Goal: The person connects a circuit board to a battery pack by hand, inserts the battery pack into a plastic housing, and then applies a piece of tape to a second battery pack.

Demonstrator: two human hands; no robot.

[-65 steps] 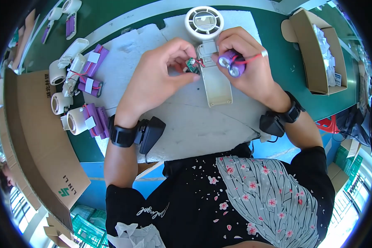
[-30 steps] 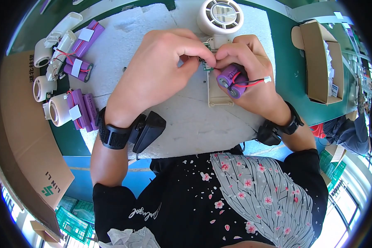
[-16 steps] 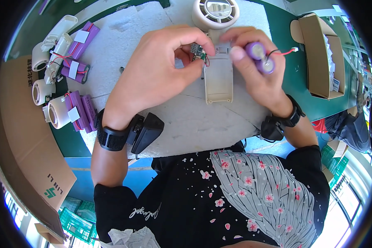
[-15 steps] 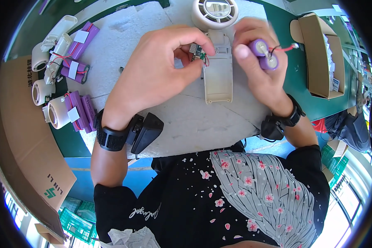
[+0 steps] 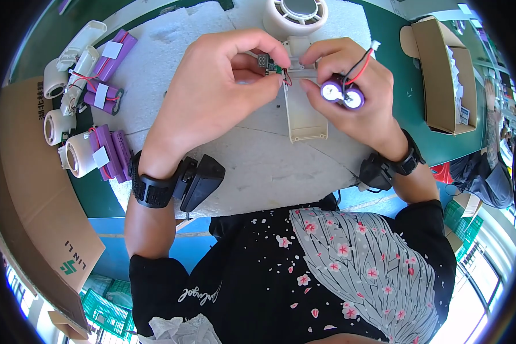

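Observation:
My left hand [image 5: 203, 94] pinches a small green circuit board [image 5: 274, 67] between thumb and fingertips, at the left edge of a cream plastic handle shell [image 5: 307, 121]. Short thin red wires run from the board over the shell. In my right hand [image 5: 368, 80] a purple two-cell battery pack [image 5: 343, 95] is held against the palm, its metal ends facing up. Red and black leads rise from it to a white plug [image 5: 375, 45]. The thumb and index fingertips of that hand reach the shell's right edge. A round cream fan head [image 5: 296, 17] sits at the shell's far end.
Several purple battery packs [image 5: 110, 143] and cream fan parts [image 5: 81, 155] lie at the left. A pale foam sheet [image 5: 252, 172] covers the green table [image 5: 407, 120]. An open cardboard box [image 5: 436, 74] with white items stands right; a large carton [image 5: 34, 172] is at far left.
My right hand has moved left to the shell, and the battery pack has turned so its ends face up. The shell's near end has shifted slightly right. My left hand stays almost still.

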